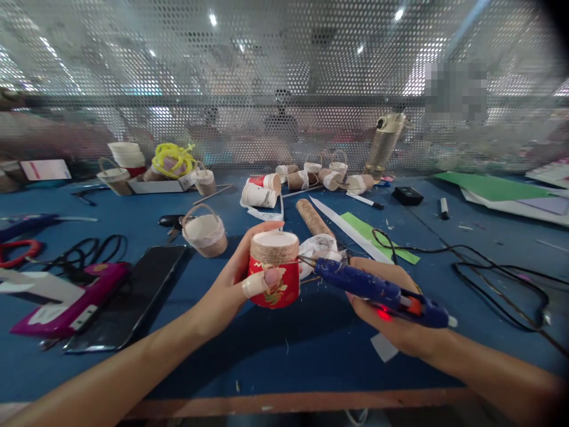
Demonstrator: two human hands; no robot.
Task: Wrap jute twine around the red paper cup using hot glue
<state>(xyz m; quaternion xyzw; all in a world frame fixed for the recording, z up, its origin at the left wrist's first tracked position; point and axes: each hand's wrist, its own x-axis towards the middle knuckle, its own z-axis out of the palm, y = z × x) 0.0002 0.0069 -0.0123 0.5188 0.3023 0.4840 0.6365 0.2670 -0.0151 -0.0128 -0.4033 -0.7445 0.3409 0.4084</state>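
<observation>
I see left hand (233, 279) clamped round red cup (290, 286), right hand (395, 329) gripping glue gun (367, 281), tip at twine band (275, 252). Gluing step, I'd judge; next move probably calls for turning cup, tip steady.

— What is carrying the things here?
— It is a blue table (320, 367), having a reddish-brown front edge (333, 401).
— What lies on its left part?
— 1 black phone (133, 296), and near it stands 1 small basket (211, 237) with a handle.
— And farther right?
— 1 black box (408, 196), 1 light green paper (359, 222) and, toward the back, 1 bottle (382, 145).
</observation>
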